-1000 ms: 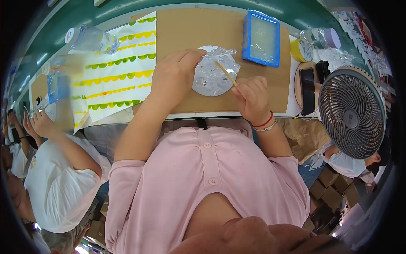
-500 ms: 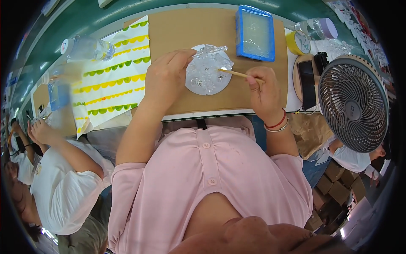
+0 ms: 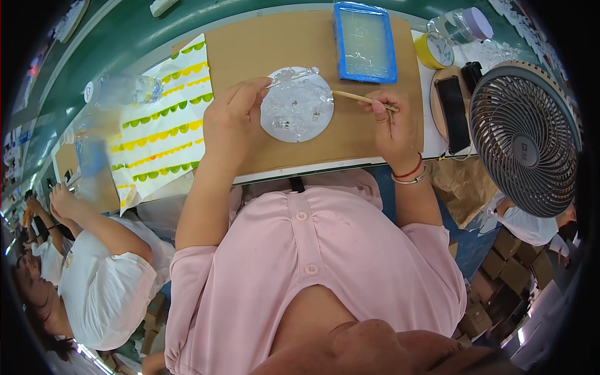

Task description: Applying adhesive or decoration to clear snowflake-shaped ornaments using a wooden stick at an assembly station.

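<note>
One brown cardboard sheet (image 3: 269,44) covers the middle of the bench. A dark round fan (image 3: 524,144) stands at its right, well apart from the work. Sheet with yellow and green scalloped bands (image 3: 164,119): left of the cardboard. Blue-rimmed tray (image 3: 369,78), contents pale: far right part of the cardboard. White disc (image 3: 275,128): lies on the cardboard between my hands, near side of the tray, small clear pieces (image 3: 294,106) over its face. My left hand (image 3: 232,122) is at the disc's left, fingertips pinching the left end of a clear rod-like piece (image 3: 297,76) across its far edge. My right hand (image 3: 395,128) grips a thin wooden stick (image 3: 357,97), tip pointing left at the disc's right edge; contact there cannot be told.
</note>
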{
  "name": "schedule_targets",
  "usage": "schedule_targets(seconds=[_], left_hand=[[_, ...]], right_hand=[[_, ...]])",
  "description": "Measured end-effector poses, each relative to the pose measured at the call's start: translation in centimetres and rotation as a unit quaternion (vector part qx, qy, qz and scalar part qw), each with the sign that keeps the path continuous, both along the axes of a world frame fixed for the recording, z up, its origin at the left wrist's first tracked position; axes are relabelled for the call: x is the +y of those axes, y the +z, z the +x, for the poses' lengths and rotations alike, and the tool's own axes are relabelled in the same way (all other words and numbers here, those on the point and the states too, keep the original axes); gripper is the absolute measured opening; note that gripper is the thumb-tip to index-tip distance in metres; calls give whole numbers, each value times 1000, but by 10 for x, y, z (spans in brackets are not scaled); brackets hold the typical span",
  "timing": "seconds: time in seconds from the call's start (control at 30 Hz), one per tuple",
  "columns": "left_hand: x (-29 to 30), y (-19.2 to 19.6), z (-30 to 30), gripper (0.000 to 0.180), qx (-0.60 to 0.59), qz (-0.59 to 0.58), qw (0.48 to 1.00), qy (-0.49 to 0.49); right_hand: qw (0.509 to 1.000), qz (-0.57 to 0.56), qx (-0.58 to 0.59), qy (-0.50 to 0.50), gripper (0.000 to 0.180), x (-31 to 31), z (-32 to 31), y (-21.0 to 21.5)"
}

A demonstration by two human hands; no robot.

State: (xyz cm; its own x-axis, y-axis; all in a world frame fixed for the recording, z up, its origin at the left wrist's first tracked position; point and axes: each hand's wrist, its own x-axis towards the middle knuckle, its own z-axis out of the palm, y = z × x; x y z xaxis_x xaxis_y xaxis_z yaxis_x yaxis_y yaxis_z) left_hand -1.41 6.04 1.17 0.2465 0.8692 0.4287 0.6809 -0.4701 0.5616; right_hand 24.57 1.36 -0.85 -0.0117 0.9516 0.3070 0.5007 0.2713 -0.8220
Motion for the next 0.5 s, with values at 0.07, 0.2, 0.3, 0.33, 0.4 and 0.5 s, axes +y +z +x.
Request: schedule_targets(seconds=[0.07, 0.2, 0.3, 0.33, 0.4, 0.5], left_hand=[[-1, 1, 0, 17, 17, 7, 1000, 0], [-2, 1, -1, 18, 17, 0, 1000, 5], [-2, 1, 0, 16, 11, 16, 1000, 11], [-1, 1, 1, 16, 2, 18, 1000, 12], [-1, 1, 2, 15, -6, 19, 1000, 10], [-1, 0, 2, 15, -8, 24, 1000, 11]], right_hand=[[1000, 25, 19, -4, 10, 0, 1, -6], [995, 63, -66, 47, 11, -9, 11, -5], [995, 58, -66, 56, 9, -20, 12, -2], [996, 54, -52, 58, 8, -22, 13, -2], [995, 64, -60, 51, 8, -18, 11, -5], [991, 95, -80, 59, 7, -16, 10, 2]])
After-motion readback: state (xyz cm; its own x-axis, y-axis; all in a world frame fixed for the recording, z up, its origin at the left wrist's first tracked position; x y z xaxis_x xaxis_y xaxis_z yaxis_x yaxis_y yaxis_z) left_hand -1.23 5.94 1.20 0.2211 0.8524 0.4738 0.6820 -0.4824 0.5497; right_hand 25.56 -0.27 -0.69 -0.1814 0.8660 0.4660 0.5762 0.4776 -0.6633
